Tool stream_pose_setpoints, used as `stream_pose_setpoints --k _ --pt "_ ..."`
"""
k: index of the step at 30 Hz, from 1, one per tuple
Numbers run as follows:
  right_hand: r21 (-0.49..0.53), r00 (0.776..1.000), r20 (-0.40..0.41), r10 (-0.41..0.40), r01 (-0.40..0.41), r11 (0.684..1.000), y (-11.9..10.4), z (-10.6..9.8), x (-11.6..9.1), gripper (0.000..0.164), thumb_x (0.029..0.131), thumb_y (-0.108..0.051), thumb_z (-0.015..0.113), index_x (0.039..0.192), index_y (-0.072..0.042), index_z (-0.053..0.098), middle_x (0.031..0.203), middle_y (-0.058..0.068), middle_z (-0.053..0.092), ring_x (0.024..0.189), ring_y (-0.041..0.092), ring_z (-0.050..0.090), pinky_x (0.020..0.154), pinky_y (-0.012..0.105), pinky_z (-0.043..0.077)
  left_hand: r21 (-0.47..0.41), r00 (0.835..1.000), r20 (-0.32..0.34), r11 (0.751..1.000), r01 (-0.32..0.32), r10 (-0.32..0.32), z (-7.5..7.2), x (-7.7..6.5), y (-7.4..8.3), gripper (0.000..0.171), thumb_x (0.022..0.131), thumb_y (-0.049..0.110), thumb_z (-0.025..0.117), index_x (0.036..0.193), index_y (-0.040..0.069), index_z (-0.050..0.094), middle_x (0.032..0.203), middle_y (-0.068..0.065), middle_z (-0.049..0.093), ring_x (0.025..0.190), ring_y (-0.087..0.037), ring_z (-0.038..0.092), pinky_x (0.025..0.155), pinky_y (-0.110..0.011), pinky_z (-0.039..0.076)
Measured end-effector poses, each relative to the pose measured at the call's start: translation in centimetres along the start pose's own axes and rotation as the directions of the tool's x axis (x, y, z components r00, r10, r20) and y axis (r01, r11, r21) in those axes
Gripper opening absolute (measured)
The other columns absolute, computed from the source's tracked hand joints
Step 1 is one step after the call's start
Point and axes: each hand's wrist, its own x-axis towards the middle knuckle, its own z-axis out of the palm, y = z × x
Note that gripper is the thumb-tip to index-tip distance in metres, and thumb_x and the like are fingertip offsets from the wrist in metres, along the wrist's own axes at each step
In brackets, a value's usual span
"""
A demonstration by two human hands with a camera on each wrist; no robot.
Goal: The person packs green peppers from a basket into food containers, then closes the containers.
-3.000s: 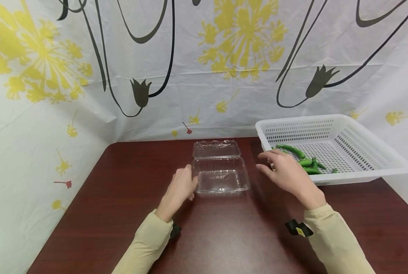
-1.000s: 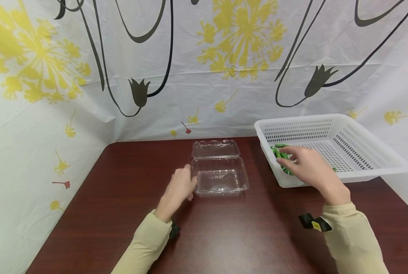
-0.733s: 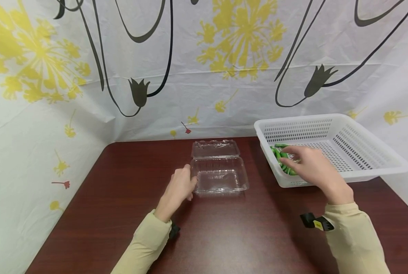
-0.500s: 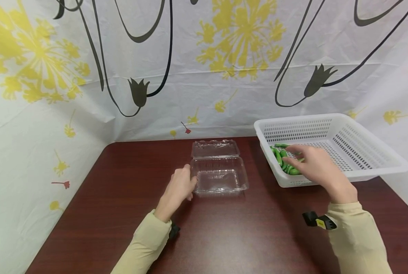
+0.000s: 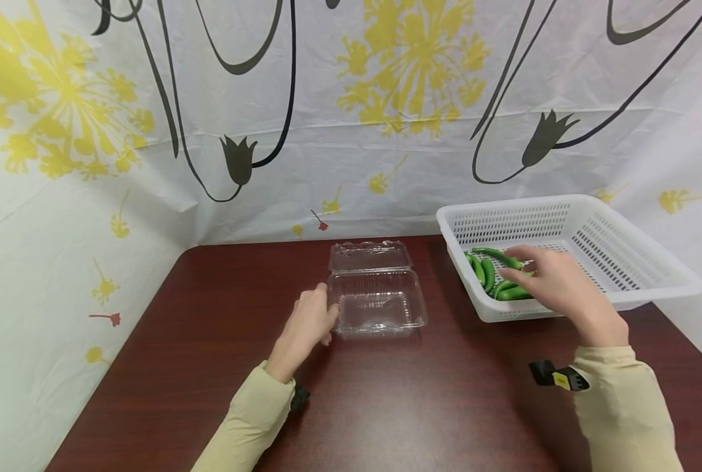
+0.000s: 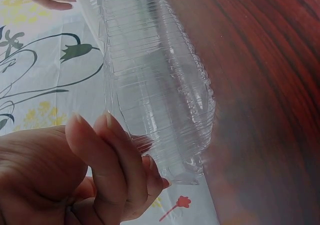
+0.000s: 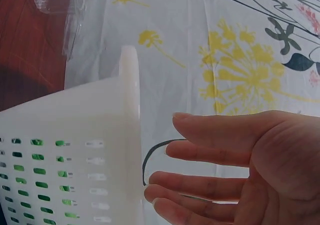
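A person's two bare hands work well apart over a dark red-brown worktop [image 5: 386,400], the left hand [image 5: 308,316] curled at the near side wall of a clear plastic container [image 5: 380,305] and gripping it, the right hand [image 5: 557,282] raised over a white slotted basket [image 5: 628,300] with thumb and fingers parted. Green peppers [image 5: 489,275] lie in the basket, below and just inward of the right fingertips, gathered along the side facing the container. The basket's rim stands up around that hand, while its bare floor stretches beyond the knuckles. Between the hands, a strip of worktop separates the container from the basket. The container's hinged lid [image 5: 371,257] lies folded back, ahead of the left hand and near the far edge of the worktop. The left edge slants away outside the left arm; open surface runs from the container back between the forearms. The wood-grained top carries a pale sheen there. White sheeting [image 5: 321,131] printed with yellow blooms, grey tulip shapes and small red flowers hangs ahead of both hands and to either side. Pale sleeves [image 5: 630,413] cover both arms.
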Motion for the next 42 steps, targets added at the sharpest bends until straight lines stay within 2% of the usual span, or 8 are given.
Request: stream_pose_setpoints --k 8,32,42 --pt "-0.004 0.999 0.031 0.038 -0.038 0.999 0.5 -0.4 0.0 0.047 0.087 -0.033 0.062 0.118 0.001 0.056 0.108 0.026 0.06 0.09 0.04 0.061 0.075 0.053 0.046 0.003 1.0 0.005 1.0 0.0 0.0 -0.1 0.0 0.1 0.054 0.09 0.011 0.055 0.136 -0.006 0.033 0.073 -0.011 0.054 0.034 -0.013 0.054 0.034 -0.025 0.044" --pt "-0.042 0.997 0.027 0.07 -0.068 0.997 2.0 -0.3 -0.4 0.048 0.085 -0.034 0.063 0.118 0.001 0.056 0.107 0.032 0.058 0.089 0.043 0.06 0.075 0.055 0.044 0.001 1.0 0.001 1.0 -0.008 0.008 0.1 0.1 -0.1 0.054 0.089 0.009 0.054 0.136 -0.006 0.032 0.071 -0.01 0.054 0.033 -0.013 0.053 0.035 -0.025 0.045" --pt "-0.056 0.992 0.073 0.101 -0.097 0.994 2.8 -0.1 -0.3 0.05 0.086 -0.034 0.063 0.12 0.0 0.054 0.108 0.033 0.056 0.093 0.046 0.058 0.076 0.057 0.043 -0.006 1.0 0.007 1.0 -0.004 0.004 0.1 0.1 -0.1 0.055 0.089 0.008 0.054 0.137 -0.007 0.031 0.069 -0.01 0.054 0.034 -0.013 0.054 0.035 -0.026 0.045"
